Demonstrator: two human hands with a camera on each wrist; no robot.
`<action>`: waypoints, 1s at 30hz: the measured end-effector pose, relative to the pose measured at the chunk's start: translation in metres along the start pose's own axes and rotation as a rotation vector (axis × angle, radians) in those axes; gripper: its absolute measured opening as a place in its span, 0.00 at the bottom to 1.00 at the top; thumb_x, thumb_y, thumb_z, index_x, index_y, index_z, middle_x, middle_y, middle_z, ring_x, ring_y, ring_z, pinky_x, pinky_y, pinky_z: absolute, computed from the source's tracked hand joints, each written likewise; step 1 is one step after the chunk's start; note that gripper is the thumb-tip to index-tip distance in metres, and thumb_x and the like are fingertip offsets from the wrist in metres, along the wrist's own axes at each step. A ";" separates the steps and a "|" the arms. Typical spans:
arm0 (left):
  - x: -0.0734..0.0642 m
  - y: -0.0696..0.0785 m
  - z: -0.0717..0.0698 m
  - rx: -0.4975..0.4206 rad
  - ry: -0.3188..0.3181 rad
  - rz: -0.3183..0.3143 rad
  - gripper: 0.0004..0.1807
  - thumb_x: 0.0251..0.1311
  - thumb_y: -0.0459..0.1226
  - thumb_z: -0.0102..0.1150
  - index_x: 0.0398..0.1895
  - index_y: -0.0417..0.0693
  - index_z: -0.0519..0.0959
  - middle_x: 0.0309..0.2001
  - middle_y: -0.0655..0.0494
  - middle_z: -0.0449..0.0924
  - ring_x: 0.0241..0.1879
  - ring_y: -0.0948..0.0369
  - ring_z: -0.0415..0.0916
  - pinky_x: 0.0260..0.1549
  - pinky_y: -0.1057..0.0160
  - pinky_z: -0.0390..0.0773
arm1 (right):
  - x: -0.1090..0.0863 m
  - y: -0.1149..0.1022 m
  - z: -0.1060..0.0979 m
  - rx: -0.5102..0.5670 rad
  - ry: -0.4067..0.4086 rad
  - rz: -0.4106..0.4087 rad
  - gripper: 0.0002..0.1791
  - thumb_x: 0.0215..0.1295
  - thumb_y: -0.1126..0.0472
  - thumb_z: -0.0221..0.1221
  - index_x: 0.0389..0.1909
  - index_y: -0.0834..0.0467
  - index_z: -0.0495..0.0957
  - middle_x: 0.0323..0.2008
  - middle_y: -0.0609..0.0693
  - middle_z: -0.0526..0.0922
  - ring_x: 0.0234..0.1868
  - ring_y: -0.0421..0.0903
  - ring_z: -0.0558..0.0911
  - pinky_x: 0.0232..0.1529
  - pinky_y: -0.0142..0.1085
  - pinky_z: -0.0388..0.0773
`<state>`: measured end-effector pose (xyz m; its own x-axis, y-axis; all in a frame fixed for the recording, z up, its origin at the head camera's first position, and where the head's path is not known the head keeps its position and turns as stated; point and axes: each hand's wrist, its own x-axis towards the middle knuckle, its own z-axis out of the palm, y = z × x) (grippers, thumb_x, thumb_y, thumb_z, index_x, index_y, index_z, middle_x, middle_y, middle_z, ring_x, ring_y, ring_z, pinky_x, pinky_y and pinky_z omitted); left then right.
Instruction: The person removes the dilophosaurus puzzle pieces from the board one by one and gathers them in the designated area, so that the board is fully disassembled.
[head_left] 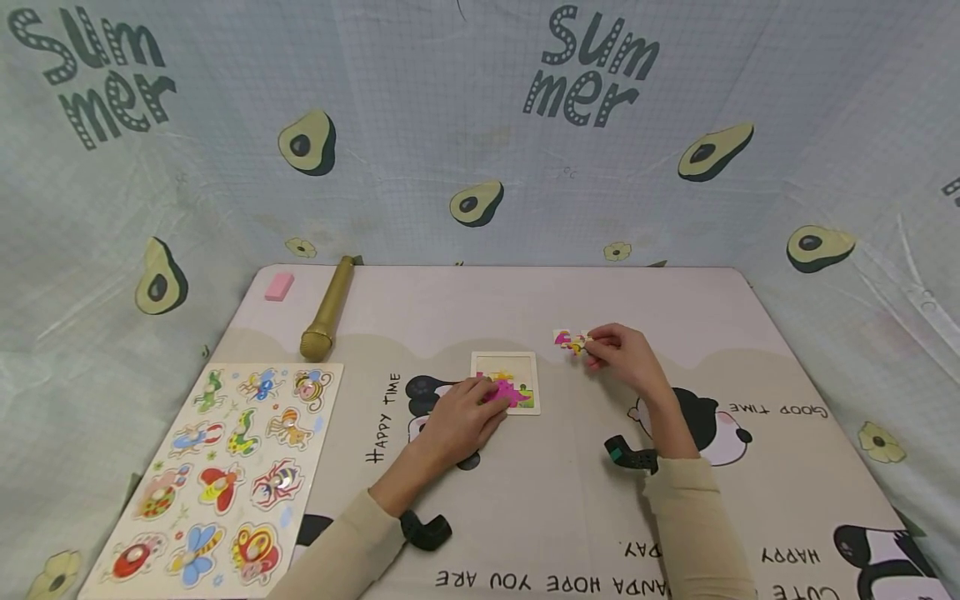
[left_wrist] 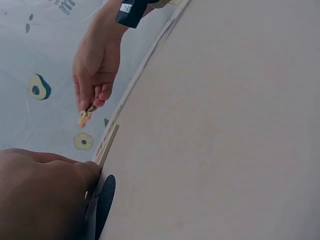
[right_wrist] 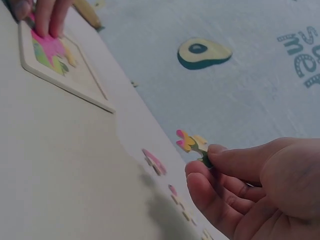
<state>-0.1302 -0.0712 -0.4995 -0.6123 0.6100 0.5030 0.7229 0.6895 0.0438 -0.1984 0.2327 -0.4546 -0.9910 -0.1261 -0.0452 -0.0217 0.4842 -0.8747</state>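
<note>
A small puzzle tray (head_left: 505, 355) with a pale raised rim lies near the middle of the table. Joined pieces with a pink figure (head_left: 510, 393) fill its lower part; bare board shows in its upper part. My left hand (head_left: 463, 421) rests its fingers on these pieces, hiding the left side of the tray. Right of the tray, my right hand (head_left: 628, 360) pinches a jigsaw piece (right_wrist: 187, 141) between thumb and fingers, raised above the table. The piece is yellow, pink and green. Under that hand, loose jigsaw pieces (right_wrist: 154, 163) lie on the table, partly hidden in the head view.
At the left lies a large board of insect pictures (head_left: 243, 467). Behind it are a gold microphone (head_left: 330, 308) and a pink block (head_left: 279, 287). Patterned cloth (head_left: 420, 125) hangs along the table's back edge and both sides.
</note>
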 end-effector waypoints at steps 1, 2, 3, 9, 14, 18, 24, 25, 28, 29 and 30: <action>0.000 0.000 0.000 0.000 0.003 0.002 0.08 0.63 0.43 0.66 0.43 0.55 0.87 0.44 0.53 0.82 0.48 0.54 0.80 0.51 0.58 0.81 | -0.001 0.001 -0.003 0.002 0.006 0.005 0.18 0.72 0.63 0.58 0.55 0.71 0.74 0.44 0.69 0.84 0.31 0.38 0.85 0.38 0.34 0.86; 0.000 0.000 0.000 0.001 0.003 0.003 0.08 0.63 0.43 0.66 0.43 0.55 0.87 0.44 0.53 0.82 0.48 0.55 0.80 0.51 0.58 0.81 | -0.001 0.002 -0.005 -0.001 0.010 0.009 0.18 0.72 0.63 0.58 0.55 0.71 0.74 0.44 0.69 0.84 0.31 0.37 0.84 0.38 0.34 0.86; 0.001 0.000 0.000 0.001 0.001 0.002 0.08 0.63 0.43 0.66 0.43 0.55 0.87 0.44 0.53 0.82 0.48 0.55 0.80 0.51 0.59 0.81 | -0.001 0.003 -0.007 -0.004 0.016 0.016 0.18 0.72 0.63 0.59 0.55 0.71 0.74 0.44 0.69 0.84 0.31 0.37 0.84 0.38 0.33 0.85; 0.001 0.000 0.000 0.003 -0.008 -0.002 0.08 0.64 0.44 0.65 0.43 0.56 0.87 0.44 0.54 0.82 0.47 0.55 0.80 0.52 0.59 0.81 | -0.002 0.012 -0.021 -0.034 0.043 0.073 0.20 0.72 0.60 0.60 0.55 0.71 0.74 0.45 0.68 0.84 0.31 0.37 0.84 0.36 0.30 0.84; 0.001 0.000 0.001 0.005 -0.012 -0.003 0.09 0.63 0.44 0.65 0.44 0.56 0.87 0.45 0.54 0.81 0.47 0.56 0.79 0.51 0.59 0.81 | -0.005 0.019 -0.030 -0.031 0.065 0.127 0.21 0.72 0.60 0.59 0.57 0.71 0.74 0.47 0.68 0.83 0.31 0.37 0.84 0.36 0.28 0.84; 0.001 0.000 0.001 0.002 -0.010 -0.003 0.09 0.63 0.44 0.65 0.44 0.56 0.87 0.44 0.54 0.81 0.47 0.56 0.79 0.50 0.60 0.80 | -0.008 0.024 -0.036 -0.049 0.085 0.146 0.20 0.73 0.61 0.58 0.57 0.71 0.74 0.44 0.66 0.83 0.30 0.35 0.83 0.34 0.26 0.82; 0.000 0.000 0.000 -0.006 -0.027 -0.020 0.09 0.65 0.44 0.64 0.45 0.56 0.87 0.45 0.55 0.82 0.48 0.57 0.79 0.51 0.61 0.80 | -0.009 0.029 -0.042 -0.053 0.108 0.201 0.20 0.72 0.61 0.59 0.56 0.72 0.74 0.38 0.59 0.84 0.27 0.35 0.81 0.31 0.26 0.81; 0.000 0.000 -0.001 -0.007 -0.029 -0.024 0.09 0.65 0.44 0.64 0.45 0.57 0.87 0.46 0.55 0.82 0.48 0.57 0.79 0.51 0.61 0.80 | -0.009 0.029 -0.043 -0.050 0.107 0.212 0.21 0.72 0.61 0.59 0.56 0.73 0.74 0.38 0.58 0.84 0.26 0.35 0.81 0.31 0.27 0.81; 0.000 0.000 -0.001 -0.009 -0.021 -0.024 0.09 0.64 0.44 0.65 0.45 0.57 0.88 0.46 0.55 0.82 0.48 0.57 0.79 0.52 0.61 0.80 | -0.009 0.029 -0.045 -0.048 0.103 0.251 0.20 0.72 0.61 0.59 0.56 0.73 0.74 0.36 0.55 0.83 0.26 0.35 0.80 0.30 0.27 0.81; 0.000 0.000 -0.001 -0.010 -0.017 -0.023 0.09 0.64 0.44 0.65 0.45 0.57 0.88 0.46 0.55 0.82 0.48 0.57 0.79 0.52 0.61 0.80 | -0.010 0.028 -0.045 -0.048 0.100 0.262 0.20 0.72 0.61 0.58 0.56 0.73 0.74 0.35 0.54 0.82 0.26 0.36 0.80 0.29 0.27 0.80; 0.000 0.000 0.000 -0.011 -0.012 -0.022 0.09 0.64 0.44 0.65 0.45 0.57 0.88 0.45 0.55 0.82 0.48 0.57 0.79 0.52 0.61 0.80 | -0.010 0.029 -0.045 -0.047 0.097 0.271 0.20 0.72 0.62 0.58 0.56 0.73 0.74 0.34 0.53 0.82 0.26 0.36 0.79 0.29 0.28 0.80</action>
<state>-0.1297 -0.0714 -0.4992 -0.6316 0.5995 0.4915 0.7128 0.6985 0.0640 -0.1950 0.2870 -0.4573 -0.9694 0.0958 -0.2261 0.2420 0.5284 -0.8137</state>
